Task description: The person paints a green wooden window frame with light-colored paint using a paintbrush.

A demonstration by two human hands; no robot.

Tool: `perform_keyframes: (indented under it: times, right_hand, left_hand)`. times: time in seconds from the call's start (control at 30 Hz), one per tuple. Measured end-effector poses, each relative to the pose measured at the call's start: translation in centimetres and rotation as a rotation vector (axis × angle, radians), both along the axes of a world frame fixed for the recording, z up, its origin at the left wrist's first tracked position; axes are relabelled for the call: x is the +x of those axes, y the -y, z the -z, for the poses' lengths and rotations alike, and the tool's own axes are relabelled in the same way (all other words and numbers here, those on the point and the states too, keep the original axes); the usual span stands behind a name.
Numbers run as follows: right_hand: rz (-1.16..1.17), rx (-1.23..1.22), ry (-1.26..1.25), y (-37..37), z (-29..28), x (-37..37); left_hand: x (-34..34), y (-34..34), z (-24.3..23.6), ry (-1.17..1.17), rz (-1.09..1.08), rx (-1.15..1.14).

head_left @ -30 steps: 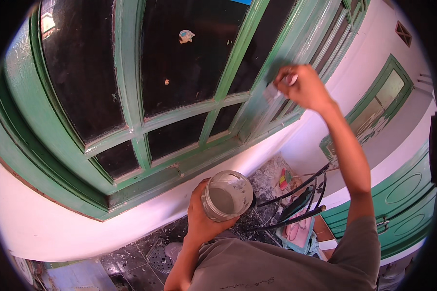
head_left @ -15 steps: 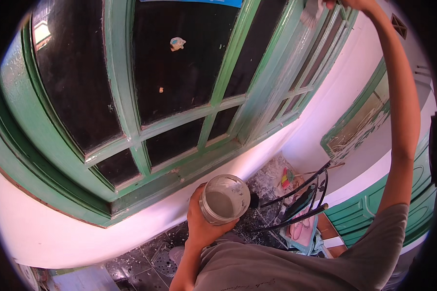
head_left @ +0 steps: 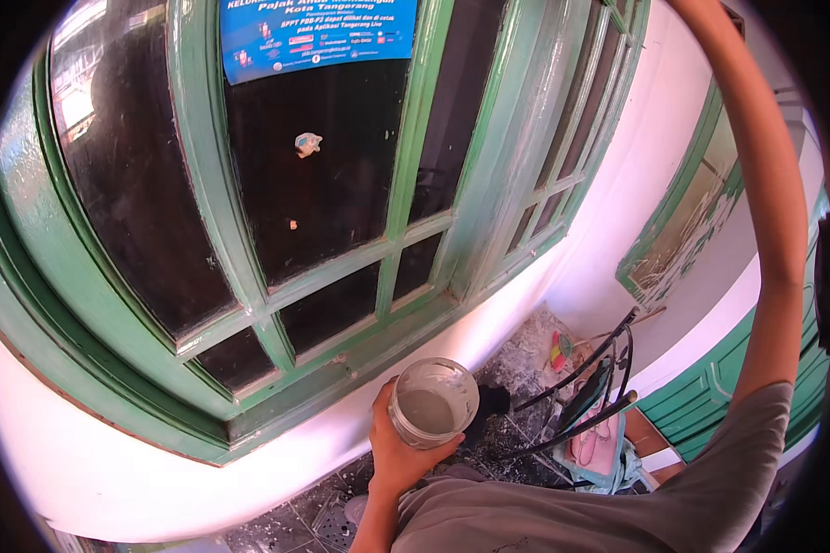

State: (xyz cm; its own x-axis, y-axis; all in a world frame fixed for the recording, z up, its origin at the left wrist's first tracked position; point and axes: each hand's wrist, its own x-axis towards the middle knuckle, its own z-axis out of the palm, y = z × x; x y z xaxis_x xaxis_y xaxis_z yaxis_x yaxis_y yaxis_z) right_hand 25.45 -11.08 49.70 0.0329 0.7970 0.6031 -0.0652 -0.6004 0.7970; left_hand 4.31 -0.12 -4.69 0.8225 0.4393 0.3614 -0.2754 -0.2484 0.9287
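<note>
The right arm (head_left: 765,230) has gone up higher, and its hand is now past the top right of the frame, so I cannot tell its fingers. The left hand (head_left: 392,452) grips the paint jar (head_left: 432,402), low in the middle, under the green window (head_left: 341,267).

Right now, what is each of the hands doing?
Left hand: closed around a round paint tin of grey paint.
Right hand: raised above the picture's top edge, out of view; only the arm shows.
</note>
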Motion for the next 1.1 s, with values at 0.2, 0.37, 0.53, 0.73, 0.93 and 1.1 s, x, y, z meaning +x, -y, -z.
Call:
perform_keyframes:
  times: [0.2,0.37,0.53,0.73,0.93,1.1]
  right_hand:
    - [-0.097,-0.269,-0.121,2.7,10.5,3.3]
    - [-0.146,-0.367,-0.315,2.7,20.6,2.0]
    - [-0.182,-0.453,-0.366,2.9,29.6,2.3]
    - [-0.381,-0.431,-0.561,2.5,38.2,2.8]
    - [-0.363,-0.439,-0.642,2.2,43.2,2.7]
    - [-0.342,-0.408,-0.854,2.5,45.7,2.4]
  left_hand:
    - [0.3,0.0,0.3,0.01,0.018,0.023]
    - [0.6,0.3,-0.2,0.009,0.046,0.019]
    - [0.7,0.5,-0.6,0.003,0.072,0.018]
    - [-0.5,0.4,-0.5,-0.012,0.063,-0.041]
    - [-2.5,-0.5,0.4,-0.017,-0.022,0.03]
    - [-2.9,-0.9,0.9,-0.043,-0.068,0.051]
